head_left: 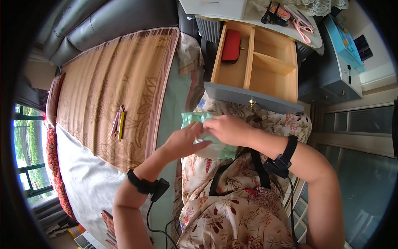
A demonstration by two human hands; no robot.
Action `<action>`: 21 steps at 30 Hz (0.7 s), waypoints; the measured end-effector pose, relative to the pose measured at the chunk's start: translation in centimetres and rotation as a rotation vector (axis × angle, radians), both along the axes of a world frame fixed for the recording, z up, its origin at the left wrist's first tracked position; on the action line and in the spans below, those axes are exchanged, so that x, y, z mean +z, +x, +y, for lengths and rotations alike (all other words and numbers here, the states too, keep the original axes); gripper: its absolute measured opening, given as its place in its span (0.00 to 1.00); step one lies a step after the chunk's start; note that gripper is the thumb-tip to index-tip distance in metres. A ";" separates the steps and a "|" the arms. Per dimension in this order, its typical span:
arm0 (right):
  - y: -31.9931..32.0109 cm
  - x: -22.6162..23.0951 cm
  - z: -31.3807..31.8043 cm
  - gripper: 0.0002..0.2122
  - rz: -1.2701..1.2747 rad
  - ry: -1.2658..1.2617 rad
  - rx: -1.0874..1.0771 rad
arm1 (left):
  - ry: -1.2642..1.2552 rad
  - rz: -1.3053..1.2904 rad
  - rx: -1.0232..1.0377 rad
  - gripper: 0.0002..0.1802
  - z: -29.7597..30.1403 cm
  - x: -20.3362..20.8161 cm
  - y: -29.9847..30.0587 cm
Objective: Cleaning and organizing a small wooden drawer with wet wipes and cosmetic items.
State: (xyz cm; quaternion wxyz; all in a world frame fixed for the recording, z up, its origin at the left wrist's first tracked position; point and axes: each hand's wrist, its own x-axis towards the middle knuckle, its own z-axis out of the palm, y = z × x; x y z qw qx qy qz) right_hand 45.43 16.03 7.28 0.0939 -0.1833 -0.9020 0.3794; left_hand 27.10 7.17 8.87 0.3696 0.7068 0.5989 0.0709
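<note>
Left hand (pixel 186 139) and right hand (pixel 226 129) close together at a pale green packet (pixel 213 150) over the lap

Along the left side, a bed (pixel 166 110) with a pale sheet and, spread on top, a tan patterned mat (pixel 107 74). From the lower edge up to the middle, a floral dress (pixel 236 213) across the lap. At the top, a pale desk (pixel 253 17); below its top, a wooden drawer (pixel 269 78), pulled out toward the lap, grey-fronted, split inside into compartments. Farther right, a grey cabinet (pixel 325 86) with a light blue box (pixel 342 41) on top.

Just in front of the drawer: the packet, partly hidden by both hands, upper left corner and lower part showing. Left hand over its left side, thumb toward the right; right hand at its upper middle, fingertips bunched just beside the left fingers. Firm grip or light touch: cannot tell, with the finger undersides hidden.

Around each forearm, a black band (pixel 286 157). In the drawer's left compartment, a red case (pixel 231 46). On the desk, pink scissors (pixel 304 29). On the mat, a few pens (pixel 121 122), one yellow, lying side by side.
</note>
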 end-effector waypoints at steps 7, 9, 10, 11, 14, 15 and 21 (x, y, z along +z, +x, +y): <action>1.2 0.0 0.3 0.06 -0.092 -0.048 0.036 | -0.004 -0.217 0.234 0.09 -0.5 -1.2 -1.7; 0.9 0.1 -0.4 0.06 -0.104 -0.013 0.031 | 0.023 -0.207 0.215 0.10 -0.9 -1.6 -1.9; 0.7 0.4 -0.7 0.06 -0.114 0.022 0.024 | 0.023 -0.209 0.217 0.10 -1.1 -1.6 -1.9; 0.6 0.1 -0.7 0.06 -0.116 0.023 0.026 | 0.060 -0.264 0.210 0.09 -1.1 -1.5 -1.8; 0.3 -0.5 -0.7 0.08 -0.038 0.097 0.055 | 0.100 -0.337 0.193 0.08 -1.0 -1.4 -1.6; -0.1 0.1 -0.9 0.08 -0.072 -0.032 0.009 | 0.102 -0.352 0.185 0.08 -1.0 -1.4 -1.6; 0.4 3.4 0.5 0.08 -0.065 -0.623 -0.134 | 0.135 -0.210 0.095 0.09 -1.0 -0.7 -1.6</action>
